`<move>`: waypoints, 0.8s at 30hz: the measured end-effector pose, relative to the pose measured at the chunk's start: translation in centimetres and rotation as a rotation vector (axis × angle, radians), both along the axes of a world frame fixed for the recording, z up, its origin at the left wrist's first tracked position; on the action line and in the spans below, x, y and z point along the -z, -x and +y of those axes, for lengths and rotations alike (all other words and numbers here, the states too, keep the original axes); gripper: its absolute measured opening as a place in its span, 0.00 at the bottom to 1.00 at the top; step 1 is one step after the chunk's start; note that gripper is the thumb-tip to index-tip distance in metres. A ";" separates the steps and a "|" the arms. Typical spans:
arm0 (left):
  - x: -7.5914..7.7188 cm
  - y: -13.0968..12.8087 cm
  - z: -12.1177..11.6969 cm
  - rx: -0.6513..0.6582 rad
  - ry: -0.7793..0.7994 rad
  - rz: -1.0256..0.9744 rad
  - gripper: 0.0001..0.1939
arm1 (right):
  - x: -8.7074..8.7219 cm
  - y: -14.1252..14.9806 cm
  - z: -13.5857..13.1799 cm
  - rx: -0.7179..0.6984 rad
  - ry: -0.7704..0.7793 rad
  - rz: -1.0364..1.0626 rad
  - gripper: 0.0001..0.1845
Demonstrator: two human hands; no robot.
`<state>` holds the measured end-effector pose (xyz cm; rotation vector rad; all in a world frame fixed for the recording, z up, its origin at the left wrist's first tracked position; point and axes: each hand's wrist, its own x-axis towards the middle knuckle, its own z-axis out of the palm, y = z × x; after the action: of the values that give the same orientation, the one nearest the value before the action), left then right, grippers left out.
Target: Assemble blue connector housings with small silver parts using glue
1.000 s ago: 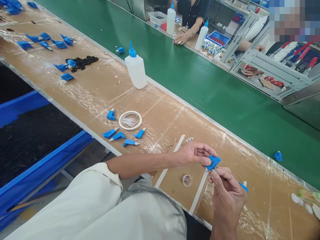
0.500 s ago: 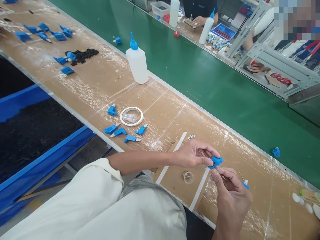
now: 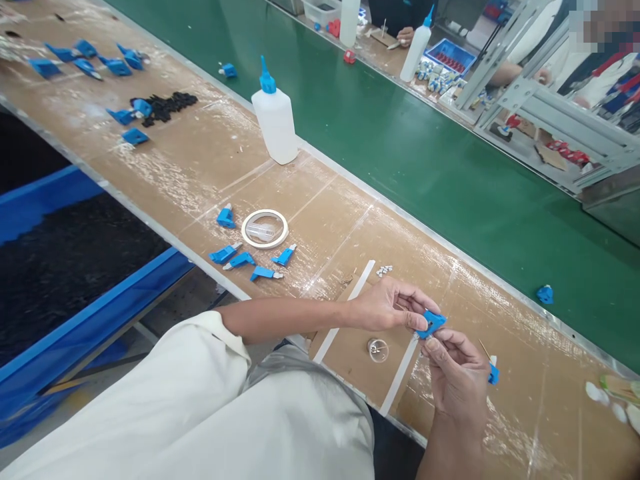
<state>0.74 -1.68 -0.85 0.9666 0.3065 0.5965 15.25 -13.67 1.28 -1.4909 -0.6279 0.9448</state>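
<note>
My left hand pinches a small blue plastic part with a dark hole in its face. Close below it, the thumb and fingers of my right hand are drawn together at the part's lower edge; whatever lies between those fingertips is hidden. Under my hands lies a board with two white tape strips. On it stands a small clear cup with something thin inside. Just right of my right hand another blue part lies by a thin stick. Tiny white pieces sit beyond my left wrist.
Several blue parts surround a tape roll to the left. A white bottle stands near the green belt, which carries a few parts. Black pieces are heaped farther left. People work across the belt.
The blue part in my left hand has turned slightly, showing more of its holed face. My right hand has shifted a little left, uncovering more of the part beside it. Parts on the belt have moved left.
</note>
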 end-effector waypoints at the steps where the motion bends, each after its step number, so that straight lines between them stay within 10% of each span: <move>1: 0.0 0.0 -0.1 0.000 0.010 0.005 0.25 | 0.2 -0.1 0.1 -0.009 0.004 0.020 0.19; 24: -0.9 0.1 0.2 0.012 0.115 -0.017 0.29 | 0.6 -0.1 0.4 -0.038 0.031 0.141 0.19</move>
<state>0.62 -1.44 0.07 0.8524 0.3164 0.5698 15.38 -13.31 0.65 -1.4293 -0.5427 1.0832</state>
